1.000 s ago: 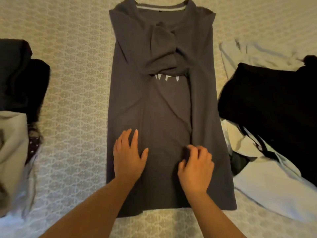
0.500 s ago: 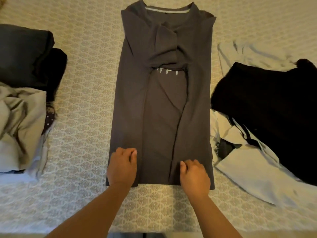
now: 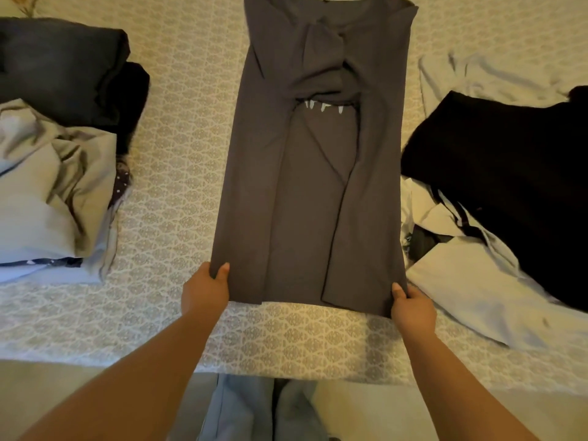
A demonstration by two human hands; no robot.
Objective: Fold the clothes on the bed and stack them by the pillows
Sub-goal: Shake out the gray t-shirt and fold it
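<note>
A dark grey long-sleeved shirt (image 3: pixel 305 192) lies lengthwise on the patterned bedspread (image 3: pixel 171 173), its sides and sleeves folded inward and its collar at the far end. My left hand (image 3: pixel 205 289) pinches the shirt's near left hem corner, thumb on top. At the near right hem corner my right hand (image 3: pixel 413 308) grips the cloth the same way. The hem between the hands is slightly raised off the bed.
A pile of clothes (image 3: pixel 60 141) in dark grey, black and pale cloth sits at the left. At the right a black garment (image 3: pixel 496 173) lies over pale crumpled cloth (image 3: pixel 471 288). The bed's near edge (image 3: pixel 286 375) runs in front of my legs.
Both hands slid from the shirt's middle down to the hem, then spread apart to its outer corners and took hold of them. The view has pulled back toward the bed's edge.
</note>
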